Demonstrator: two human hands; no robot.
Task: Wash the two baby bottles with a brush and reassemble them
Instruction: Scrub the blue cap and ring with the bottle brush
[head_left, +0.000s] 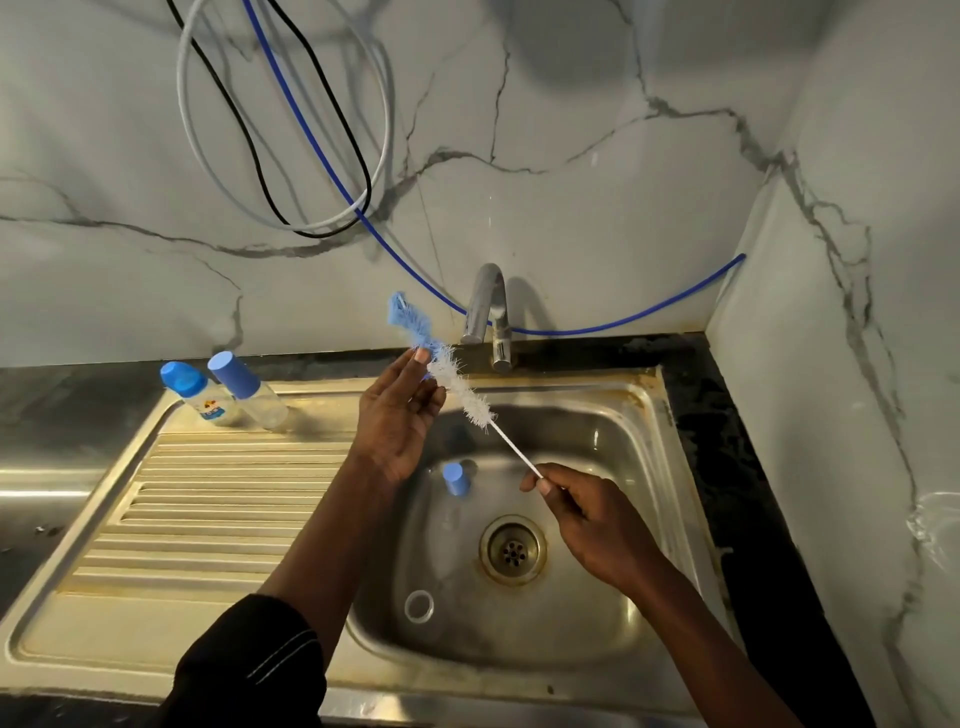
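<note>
A long bottle brush (464, 394) with white bristles and a blue tip slants over the sink basin. My right hand (587, 519) pinches its thin white handle at the lower end. My left hand (397, 415) is raised at the bristle end, its fingertips touching the brush where blue meets white. Two baby bottles stand at the back of the drainboard: one with a printed label and blue cap (197, 393), one clear with a taller blue cap (248, 388). A blue cap (457, 478) lies in the basin, and a clear ring (418, 606) lies nearer the front.
The steel sink (639, 415) has a drain (513, 551) at its middle and a ribbed drainboard (208, 519) on the left. A chrome tap (488, 317) stands behind the basin, no water running. Hoses and cables hang on the marble wall. Dark counter borders the right side.
</note>
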